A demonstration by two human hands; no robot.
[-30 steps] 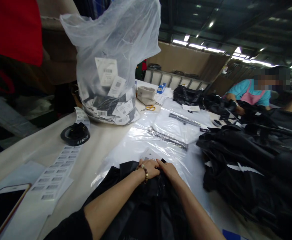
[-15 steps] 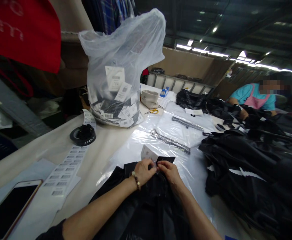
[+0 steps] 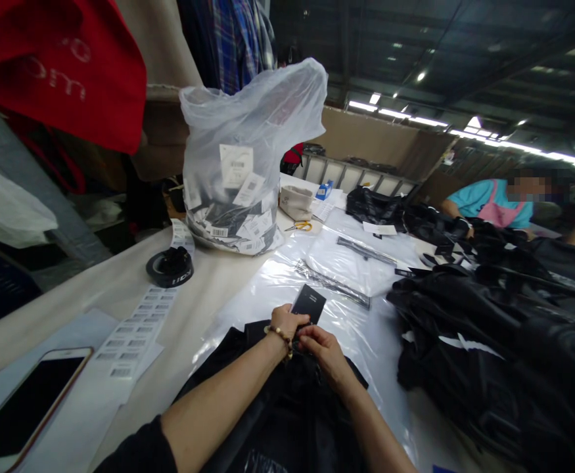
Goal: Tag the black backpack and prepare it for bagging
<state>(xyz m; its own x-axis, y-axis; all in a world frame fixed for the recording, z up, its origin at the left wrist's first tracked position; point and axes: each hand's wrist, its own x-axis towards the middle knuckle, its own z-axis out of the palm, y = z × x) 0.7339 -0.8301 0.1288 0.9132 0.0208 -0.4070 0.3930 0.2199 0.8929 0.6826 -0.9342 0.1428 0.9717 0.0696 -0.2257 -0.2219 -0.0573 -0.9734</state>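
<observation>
A black garment (image 3: 287,407) lies in front of me on clear plastic bags (image 3: 346,276). My left hand (image 3: 286,323), with a bead bracelet on the wrist, pinches a black hang tag (image 3: 309,303) that stands up at the garment's top edge. Right beside it, my right hand (image 3: 319,348) is closed at the tag's base on the garment; what its fingers pinch is hidden.
A big clear bag of tags (image 3: 240,164) stands at the back. A black tape roll (image 3: 169,268), barcode sticker sheets (image 3: 134,332) and a phone (image 3: 23,401) lie to the left. Black garments (image 3: 504,328) pile up at right, where another person (image 3: 494,200) works. Scissors (image 3: 299,226) lie beyond.
The hang tag has been lifted and turned from its white side to its black side. Both hands have stayed at the garment's top edge. The camera has tilted down a little.
</observation>
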